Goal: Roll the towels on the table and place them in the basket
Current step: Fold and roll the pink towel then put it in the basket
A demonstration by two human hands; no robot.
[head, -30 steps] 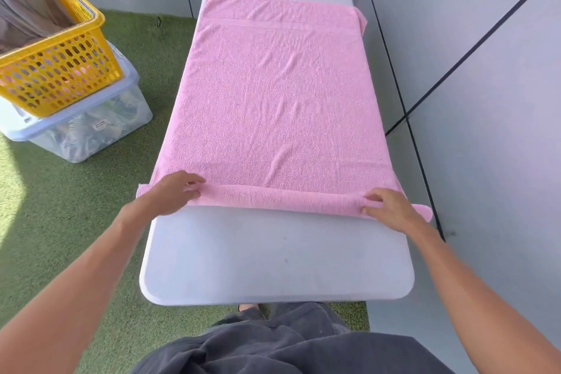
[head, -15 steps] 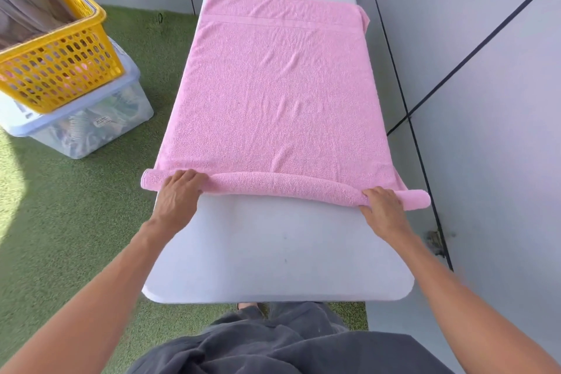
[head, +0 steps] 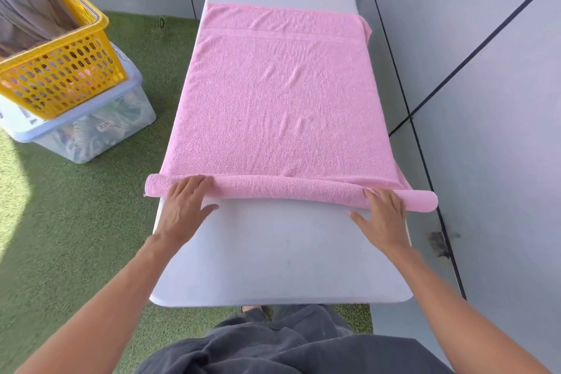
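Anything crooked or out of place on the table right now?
The roll overhangs both long edges of the table, and its right end sits nearer than its left, so it runs slightly askew. The towel's far right corner droops over the edge.

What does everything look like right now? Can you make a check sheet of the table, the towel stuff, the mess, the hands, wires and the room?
Surface: white table, near part bare.
Job's things: pink towel spread flat, its near edge wound into a thin roll that overhangs both sides of the table; yellow basket on the left, holding grey cloth.
Clutter: clear storage box under the basket.
Grippers: left hand and right hand flat, fingers on the roll.
Cables: nothing seen.
Surroundings: green turf, grey wall panels.
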